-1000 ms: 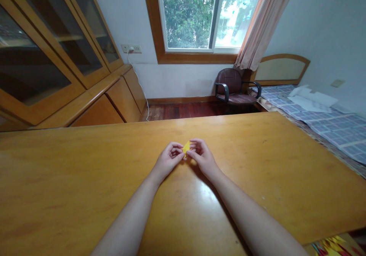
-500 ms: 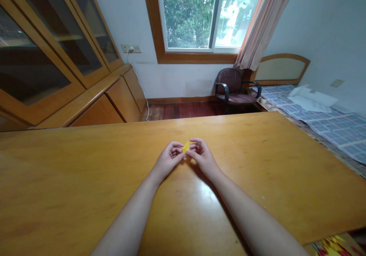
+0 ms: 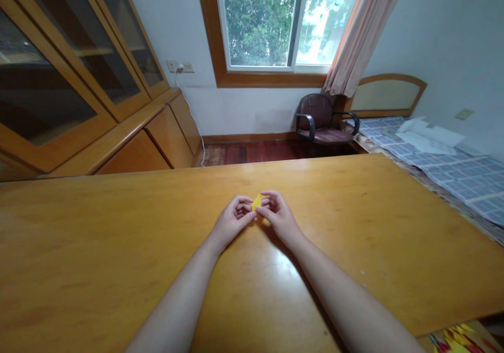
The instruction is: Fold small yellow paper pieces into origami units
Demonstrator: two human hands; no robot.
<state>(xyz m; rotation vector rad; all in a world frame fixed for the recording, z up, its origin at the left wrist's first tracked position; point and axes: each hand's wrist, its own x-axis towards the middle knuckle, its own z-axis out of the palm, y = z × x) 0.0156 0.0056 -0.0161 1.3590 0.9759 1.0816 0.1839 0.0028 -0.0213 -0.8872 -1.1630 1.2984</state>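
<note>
Left hand (image 3: 233, 218): thumb's edged inward; holding yellow piece (image 3: 256, 203) by its left.
Right hand (image 3: 281, 216): pinching the right, likely steadying it.

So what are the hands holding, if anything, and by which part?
A small yellow paper piece: the left hand holds its left side, the right hand its right side. Exact contact spots are too small to tell.

The small piece (image 3: 256, 203) is bright yellow, the tabletop (image 3: 118, 237) honey-brown with faint darker streaks, the far chair (image 3: 316, 112) maroon with black armrests (image 3: 311, 127), the curtain (image 3: 366, 32) pale pink, and the right-hand sheet (image 3: 457, 174) blue-grey with pale checks.
</note>
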